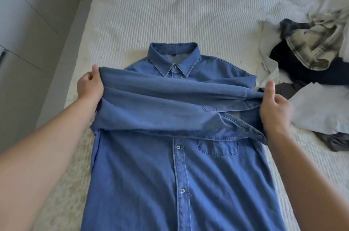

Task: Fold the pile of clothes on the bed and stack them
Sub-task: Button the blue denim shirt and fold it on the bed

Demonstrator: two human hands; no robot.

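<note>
Head view, only one there is. Denim shirt lies face up and buttoned on the bed, collar pointing away from the person, body running back between both forearms toward the bottom edge. Both sleeves are folded across the chest, between the two hands. Left hand grips the fold at the shirt's left edge: fingers curled round the fabric, thumb on top, cloth lifted slightly off the bed there. Right hand is at the shirt's right edge, thumb sticking up, fingers curled inward against the sleeve fabric near the cuff; looks like a grip on the cloth, fingertips hidden under it. Cuff hangs just inside the right hand, one button visible on it. Chest pocket sits just below the crossed sleeves, nearer the right hand. Button strip runs down the middle between the arms. Beyond and outside the right hand: pile of unfolded clothes, touching or nearly touching the shirt's right shoulder. In it a plaid piece on top of something dark, white items just right of the right hand, grey bits under them. Outside the left hand: bed edge, then floor.
</note>
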